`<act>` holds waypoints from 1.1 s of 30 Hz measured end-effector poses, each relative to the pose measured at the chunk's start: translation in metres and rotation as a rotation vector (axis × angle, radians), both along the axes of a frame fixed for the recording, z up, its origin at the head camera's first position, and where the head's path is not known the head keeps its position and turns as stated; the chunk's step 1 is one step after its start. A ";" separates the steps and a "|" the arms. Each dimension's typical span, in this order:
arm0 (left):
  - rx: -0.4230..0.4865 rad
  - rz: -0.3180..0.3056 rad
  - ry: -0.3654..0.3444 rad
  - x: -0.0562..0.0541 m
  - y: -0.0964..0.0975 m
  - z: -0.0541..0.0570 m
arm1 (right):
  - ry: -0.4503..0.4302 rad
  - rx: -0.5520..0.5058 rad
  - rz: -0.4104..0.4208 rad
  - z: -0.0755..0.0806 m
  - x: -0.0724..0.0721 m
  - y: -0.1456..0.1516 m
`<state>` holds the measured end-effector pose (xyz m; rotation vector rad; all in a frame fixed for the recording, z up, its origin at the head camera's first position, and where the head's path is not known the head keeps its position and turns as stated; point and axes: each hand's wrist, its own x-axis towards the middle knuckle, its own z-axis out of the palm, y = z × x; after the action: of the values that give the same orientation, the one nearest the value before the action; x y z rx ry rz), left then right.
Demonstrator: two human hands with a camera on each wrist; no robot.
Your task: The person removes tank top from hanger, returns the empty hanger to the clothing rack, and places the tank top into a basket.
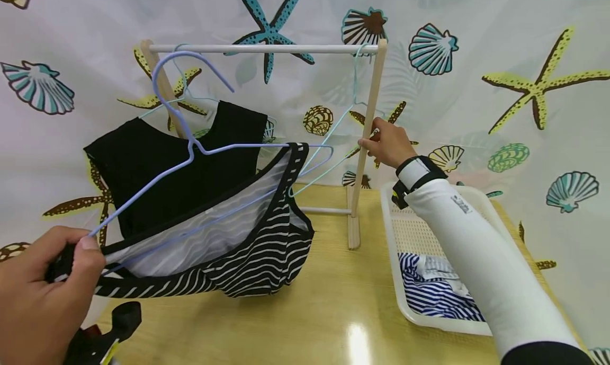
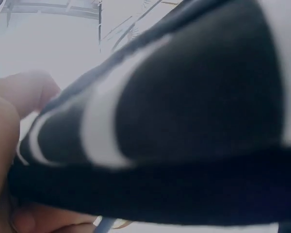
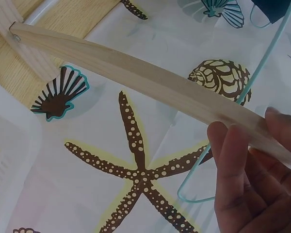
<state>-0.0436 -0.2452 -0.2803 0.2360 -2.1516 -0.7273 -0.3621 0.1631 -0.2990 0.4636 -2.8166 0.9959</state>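
My left hand (image 1: 52, 285) pinches one end of a light-blue clothes hanger (image 1: 154, 81), its hook pointing up. A black-and-white striped garment (image 1: 267, 248) with black trim hangs on it, its edge also at my left fingers. Blurred striped cloth (image 2: 199, 92) fills most of the left wrist view, beside the hand. At the right of the garment rack (image 1: 267, 49), my right hand (image 1: 393, 142) holds the wooden post (image 1: 374, 89) between thumb and fingers. The right wrist view shows that post (image 3: 136, 73) running slantwise into the hand.
A black sleeveless top (image 1: 167, 142) hangs at the rack's left, behind the striped garment. A thin teal hanger (image 1: 355, 84) hangs bare near the right post. Blue-striped clothes (image 1: 433, 296) lie in a white basket (image 1: 400, 296) on the wooden table (image 1: 343, 291). A seashell-patterned cloth covers the back.
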 end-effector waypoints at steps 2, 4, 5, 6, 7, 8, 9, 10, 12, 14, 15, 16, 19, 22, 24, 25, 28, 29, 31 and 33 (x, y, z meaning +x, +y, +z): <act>-0.019 -0.008 -0.009 0.000 -0.001 0.000 | -0.001 0.002 0.005 0.002 -0.001 -0.002; -0.035 -0.022 -0.014 0.001 -0.003 -0.001 | -0.005 0.006 0.011 0.002 -0.002 -0.006; -0.039 -0.030 -0.022 0.001 -0.004 -0.002 | -0.008 0.008 0.015 0.002 -0.002 -0.007; -0.041 -0.037 -0.030 0.002 -0.007 -0.004 | -0.010 0.009 0.020 0.002 -0.003 -0.009; -0.041 -0.050 -0.032 0.003 -0.009 -0.006 | -0.011 0.010 0.025 0.002 -0.003 -0.010; -0.039 -0.066 -0.040 0.004 -0.011 -0.007 | -0.011 0.014 0.028 0.002 -0.003 -0.011; -0.034 -0.079 -0.048 0.004 -0.013 -0.008 | -0.010 0.016 0.030 0.002 -0.004 -0.011; -0.037 -0.084 -0.060 0.005 -0.014 -0.008 | -0.008 0.017 0.031 0.002 -0.004 -0.011; -0.066 -0.096 -0.079 0.005 -0.014 -0.008 | -0.002 0.021 0.025 0.003 -0.004 -0.011; -0.080 -0.126 -0.076 0.003 -0.009 -0.007 | 0.004 0.026 0.018 0.004 -0.005 -0.010; -0.085 -0.149 -0.063 0.001 -0.006 -0.006 | 0.006 0.029 0.016 0.004 -0.006 -0.009; -0.086 -0.172 -0.047 -0.001 -0.003 -0.006 | 0.006 0.031 0.014 0.004 -0.007 -0.009; -0.058 -0.279 0.019 -0.012 0.006 -0.010 | 0.000 0.027 0.011 0.003 -0.009 -0.007; -0.066 -0.354 0.045 -0.023 0.011 -0.015 | -0.014 0.023 0.005 0.001 -0.011 -0.005; -0.076 -0.400 0.053 -0.029 0.013 -0.020 | -0.023 0.023 -0.001 0.001 -0.011 -0.002; -0.081 -0.418 0.055 -0.032 0.014 -0.023 | -0.029 0.025 -0.002 0.001 -0.011 -0.001; -0.084 -0.454 0.055 -0.038 0.016 -0.030 | -0.039 0.029 -0.005 0.001 -0.011 0.001; -0.083 -0.467 0.057 -0.040 0.017 -0.032 | -0.041 0.030 -0.005 0.002 -0.011 0.001; -0.087 -0.481 0.053 -0.043 0.018 -0.036 | -0.047 0.031 -0.001 0.004 -0.011 0.002; -0.090 -0.497 0.051 -0.047 0.018 -0.039 | -0.055 0.034 0.000 0.005 -0.011 0.003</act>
<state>-0.0902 -0.2268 -0.3193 -0.3749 -2.2065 -0.8957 -0.3735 0.1660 -0.2941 0.4465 -2.8861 0.9763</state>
